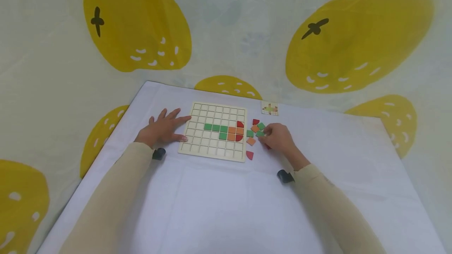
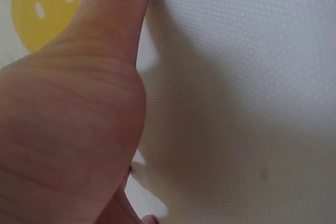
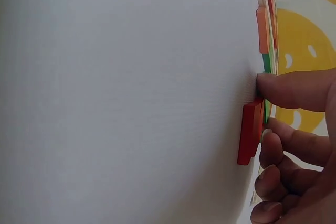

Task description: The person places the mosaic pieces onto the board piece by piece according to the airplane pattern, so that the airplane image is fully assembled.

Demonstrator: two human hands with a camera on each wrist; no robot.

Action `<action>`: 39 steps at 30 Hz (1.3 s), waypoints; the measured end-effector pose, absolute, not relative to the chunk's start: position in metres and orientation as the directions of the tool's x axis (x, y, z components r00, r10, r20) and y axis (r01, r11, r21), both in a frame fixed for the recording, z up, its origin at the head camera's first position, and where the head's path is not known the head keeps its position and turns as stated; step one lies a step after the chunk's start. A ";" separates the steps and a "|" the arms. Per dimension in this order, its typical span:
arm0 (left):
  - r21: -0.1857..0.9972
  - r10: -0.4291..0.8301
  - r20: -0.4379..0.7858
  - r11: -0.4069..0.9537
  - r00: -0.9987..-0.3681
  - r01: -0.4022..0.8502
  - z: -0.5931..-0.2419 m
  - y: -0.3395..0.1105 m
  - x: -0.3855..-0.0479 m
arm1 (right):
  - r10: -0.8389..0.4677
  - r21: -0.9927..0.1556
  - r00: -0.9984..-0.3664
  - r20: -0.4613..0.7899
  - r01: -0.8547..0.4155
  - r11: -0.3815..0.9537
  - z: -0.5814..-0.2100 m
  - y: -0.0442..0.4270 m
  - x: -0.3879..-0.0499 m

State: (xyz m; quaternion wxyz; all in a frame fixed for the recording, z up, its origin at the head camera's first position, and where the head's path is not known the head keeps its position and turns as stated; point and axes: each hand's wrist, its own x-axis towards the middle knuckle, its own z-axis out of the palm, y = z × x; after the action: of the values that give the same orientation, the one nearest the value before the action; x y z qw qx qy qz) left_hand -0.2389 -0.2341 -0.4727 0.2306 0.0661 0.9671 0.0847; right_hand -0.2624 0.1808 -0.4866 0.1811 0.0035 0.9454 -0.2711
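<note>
A pale gridded board (image 1: 203, 146) lies on the table, with green squares (image 1: 215, 127), orange squares (image 1: 231, 133) and two red quarter-round pieces (image 1: 239, 124) set in its cells. My left hand (image 1: 159, 129) has its fingers spread, and its thumb and a fingertip touch the board's left edge. Right of the board, my right hand (image 1: 281, 139) pinches a green square tile (image 1: 260, 133) between thumb and forefinger, low over the loose pieces. Beneath that hand a red piece (image 3: 249, 135) lies partly covered. In the left wrist view mostly the thumb side of the left hand (image 2: 73, 129) shows.
Loose orange tiles (image 1: 251, 141), green tiles (image 1: 250, 133) and red quarter-rounds (image 1: 249, 155) lie between board and right hand. A small pattern card (image 1: 270, 108) sits near the table's back edge. Behind hangs a cloth (image 1: 243, 22) with yellow fruit shapes.
</note>
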 end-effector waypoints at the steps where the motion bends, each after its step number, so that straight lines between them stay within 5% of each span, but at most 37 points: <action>1: 0.196 0.167 -0.434 0.977 -0.886 0.088 -0.473 -0.234 -0.239 | -0.095 -0.512 -0.934 -0.346 0.102 0.853 -0.486 0.180 -0.263; 39: 0.202 0.165 -0.432 0.976 -0.887 0.083 -0.476 -0.236 -0.242 | -0.203 -0.515 -0.927 -0.315 -0.012 0.857 -0.476 0.157 -0.259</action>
State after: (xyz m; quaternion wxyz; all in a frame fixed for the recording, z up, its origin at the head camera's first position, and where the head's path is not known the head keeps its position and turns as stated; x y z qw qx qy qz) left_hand -0.2422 -0.2357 -0.4757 0.2292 0.0641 0.9672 0.0891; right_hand -0.2586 0.1569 -0.4759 0.1823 -0.0568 0.9461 -0.2614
